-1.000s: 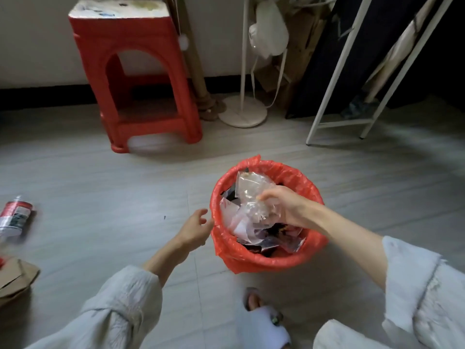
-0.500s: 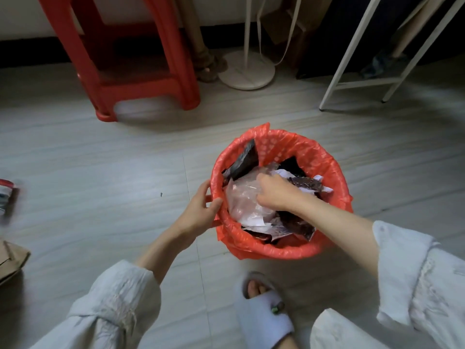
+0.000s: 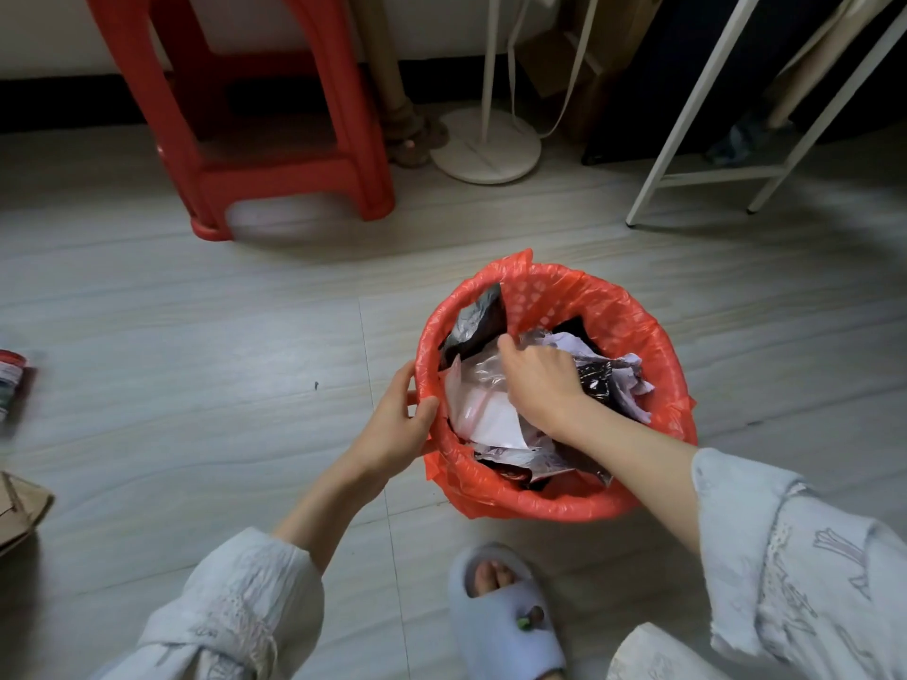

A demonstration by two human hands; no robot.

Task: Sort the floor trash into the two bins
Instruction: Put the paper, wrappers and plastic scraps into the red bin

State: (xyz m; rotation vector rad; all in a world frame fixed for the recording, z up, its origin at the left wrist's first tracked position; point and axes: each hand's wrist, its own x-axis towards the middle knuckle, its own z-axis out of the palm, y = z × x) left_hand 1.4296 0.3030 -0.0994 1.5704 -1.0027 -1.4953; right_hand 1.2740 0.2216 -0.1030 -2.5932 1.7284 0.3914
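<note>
A bin lined with a red bag (image 3: 613,301) stands on the floor in front of me, filled with clear plastic, black wrappers and crumpled paper. My left hand (image 3: 392,429) grips the bin's left rim, thumb hooked over the edge. My right hand (image 3: 540,380) is inside the bin, fingers curled down into a clear plastic bag (image 3: 476,385) on top of the pile. A red-and-white can (image 3: 12,380) lies on the floor at the far left, with a piece of brown cardboard (image 3: 19,507) nearer to me. A second bin is not in view.
A red plastic stool (image 3: 275,154) stands behind and to the left of the bin. A white round stand base (image 3: 486,149) and a white metal rack (image 3: 687,179) are along the back. My foot in a pale slipper (image 3: 500,625) is just below the bin.
My right hand has gone from holding the clear plastic bag above the bin to pushing it down inside. My left hand moved right and took hold of the rim.
</note>
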